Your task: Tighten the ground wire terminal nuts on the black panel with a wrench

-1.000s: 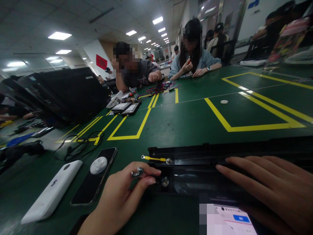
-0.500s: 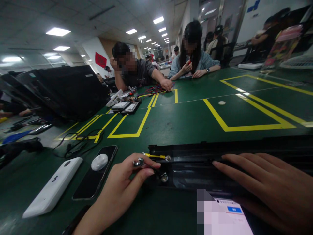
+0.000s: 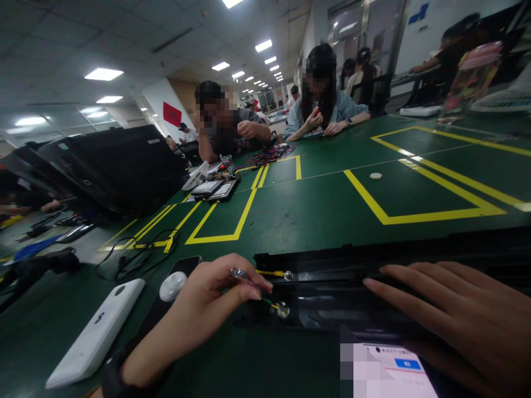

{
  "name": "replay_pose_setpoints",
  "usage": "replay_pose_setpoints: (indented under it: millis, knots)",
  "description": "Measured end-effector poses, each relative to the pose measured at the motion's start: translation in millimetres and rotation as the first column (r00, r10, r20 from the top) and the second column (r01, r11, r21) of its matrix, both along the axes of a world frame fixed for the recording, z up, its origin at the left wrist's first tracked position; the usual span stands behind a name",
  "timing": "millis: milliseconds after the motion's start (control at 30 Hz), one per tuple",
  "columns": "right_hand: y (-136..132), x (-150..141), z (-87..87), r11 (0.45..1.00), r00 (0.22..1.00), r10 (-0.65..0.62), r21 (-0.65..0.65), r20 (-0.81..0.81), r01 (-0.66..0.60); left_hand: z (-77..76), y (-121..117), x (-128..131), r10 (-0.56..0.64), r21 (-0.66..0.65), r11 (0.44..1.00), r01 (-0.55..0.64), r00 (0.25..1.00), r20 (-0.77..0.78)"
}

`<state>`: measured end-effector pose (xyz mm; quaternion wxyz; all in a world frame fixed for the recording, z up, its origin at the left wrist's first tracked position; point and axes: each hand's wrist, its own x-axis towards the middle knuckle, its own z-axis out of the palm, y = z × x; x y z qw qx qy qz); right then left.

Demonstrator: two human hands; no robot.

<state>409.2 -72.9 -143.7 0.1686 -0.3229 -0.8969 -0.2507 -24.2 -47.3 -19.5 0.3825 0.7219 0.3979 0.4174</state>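
Green desk (image 3: 298,221) marked out with yellow tape fills the room's near part, under rows of ceiling lights. Nearest, a phone with a lit screen (image 3: 409,381) lies at the bottom edge, its display partly pixelated. Just beyond it, a long black part (image 3: 332,304) stretches away to the right. The right hand (image 3: 460,304) is spread wide over it, palm down and empty. At its left end the left hand (image 3: 215,293) is pinched narrow, holding a thin green-and-yellow wire (image 3: 271,303) between thumb and finger; the wire runs to a shiny round fastener (image 3: 282,309) on the part. A short yellow lead (image 3: 271,272) reaches a second fastener (image 3: 288,275) just beyond. To the left are a white slab-shaped device (image 3: 97,334) and, partly behind the left forearm, a dark phone (image 3: 155,309) bearing a white round piece (image 3: 173,286). Farther off lie a looped black cable (image 3: 136,254), two drive-like boxes (image 3: 222,190) and a small white disc (image 3: 375,176). Bulky black cases (image 3: 112,166) stand at left. On the far side, two people sit near a tangle of coloured wires (image 3: 271,155).
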Motion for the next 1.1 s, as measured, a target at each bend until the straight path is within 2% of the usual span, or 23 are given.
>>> replay_pose_setpoints:
  millis: [100,200,633,767,933,1100]
  knots:
    - [0,-1,0.9,1.000,1.000,-0.004,0.000,0.015,0.004,-3.2,3,0,-0.009,0.089,0.996,0.012,0.999,-0.042]
    - [-1,-3,2.4,1.000,1.000,-0.005,0.006,0.026,0.005,-7.9,2,-1,-0.025,0.124,0.992,0.035,0.997,-0.079]
    - [-2,-3,4.1,1.000,1.000,-0.010,0.014,0.014,0.010,-14.1,-2,-2,-0.037,0.151,0.987,0.053,0.993,-0.110]
    - [-1,-3,4.8,1.000,1.000,-0.007,0.016,0.006,0.007,-12.1,-5,-1,-0.012,0.154,0.988,0.027,0.995,-0.098]
    - [-4,-2,5.9,0.998,1.000,-0.011,-0.062,-0.008,0.010,-8.0,-7,2,0.009,0.140,0.990,0.009,0.992,-0.125]
    - [-3,-5,7.7,0.999,1.000,-0.003,-0.033,-0.012,0.003,-7.2,-7,3,-0.001,0.143,0.989,0.020,0.991,-0.132]
